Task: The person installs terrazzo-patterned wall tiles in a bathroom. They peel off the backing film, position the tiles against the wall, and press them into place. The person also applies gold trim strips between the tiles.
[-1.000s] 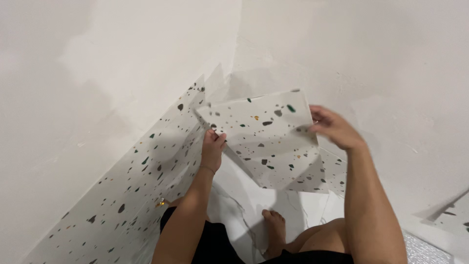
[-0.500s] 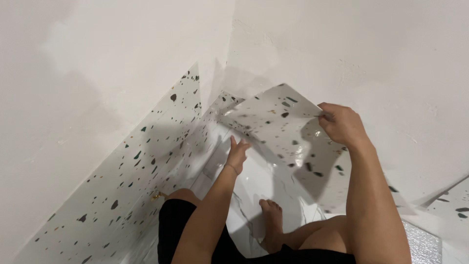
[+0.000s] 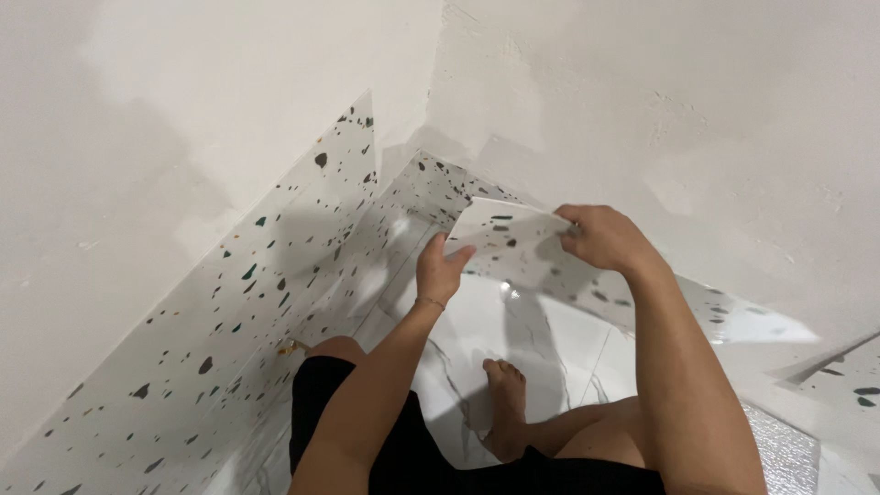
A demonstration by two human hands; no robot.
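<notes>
Speckled tile sheet (image 3: 532, 252) is being held up in mid-air near the room corner, tilted, above the marble floor (image 3: 477, 339). Speckled wall panels (image 3: 229, 339) are running along the base of both white walls w/ plain plaster above. Right hand (image 3: 600, 236) is pinching the sheet's upper right edge, fingers curled over it. Left hand (image 3: 442, 268) is gripping the lower left edge, thumb on top. A bare foot (image 3: 504, 403) is resting on the floor below.

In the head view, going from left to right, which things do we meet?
Speckled wall panel → left hand → speckled tile held in both hands → right hand → bare white wall.
</notes>
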